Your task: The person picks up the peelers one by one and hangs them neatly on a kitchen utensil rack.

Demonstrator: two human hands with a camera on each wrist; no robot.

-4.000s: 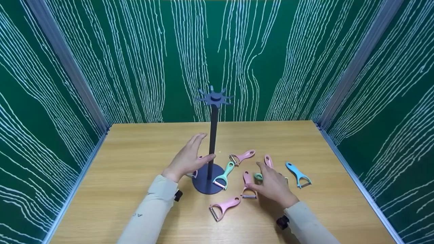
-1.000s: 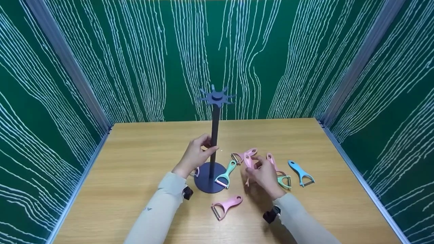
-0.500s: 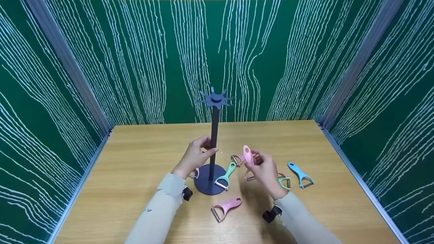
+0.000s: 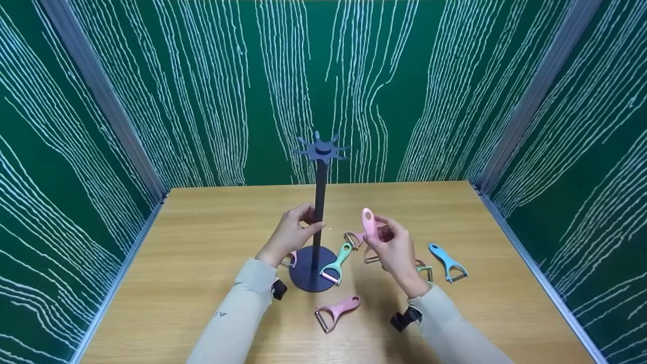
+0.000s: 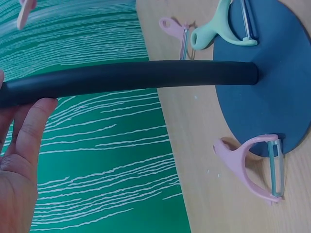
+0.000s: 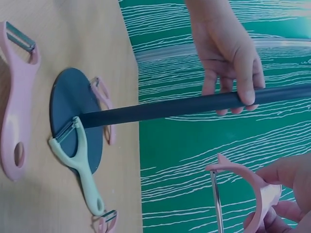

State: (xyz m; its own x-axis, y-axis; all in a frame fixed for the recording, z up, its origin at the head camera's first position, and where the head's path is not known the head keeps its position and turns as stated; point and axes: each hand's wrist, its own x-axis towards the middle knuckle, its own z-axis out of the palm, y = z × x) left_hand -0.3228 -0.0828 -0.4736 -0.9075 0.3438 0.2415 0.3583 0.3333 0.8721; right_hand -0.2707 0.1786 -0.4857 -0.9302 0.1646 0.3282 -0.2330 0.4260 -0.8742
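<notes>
A dark stand rises from its round base (image 4: 305, 278) to a star-shaped top with several prongs (image 4: 322, 148). My left hand (image 4: 288, 235) grips its pole (image 4: 320, 192) about halfway up, fingers behind and thumb in front. In my right hand (image 4: 399, 253) is a pink peeler (image 4: 369, 222), pinched by the handle and raised off the table with the holed end upward; its metal blade (image 6: 216, 201) shows in the right wrist view. A green peeler (image 4: 337, 265) lies partly over the base's right side. Another pink peeler (image 5: 240, 165) touches the base's other side.
On the wooden table (image 4: 212, 212), a pink peeler (image 4: 339, 309) lies in front and a blue peeler (image 4: 447, 262) at right. One pink peeler (image 4: 354, 239) sits behind the green one. My right hand partly hides another green peeler (image 4: 428, 273). Green patterned walls (image 4: 202, 91) enclose the table.
My left hand has closed round the pole. My right hand has picked a pink peeler off the table and lifted it, rising slightly more over the last half second.
</notes>
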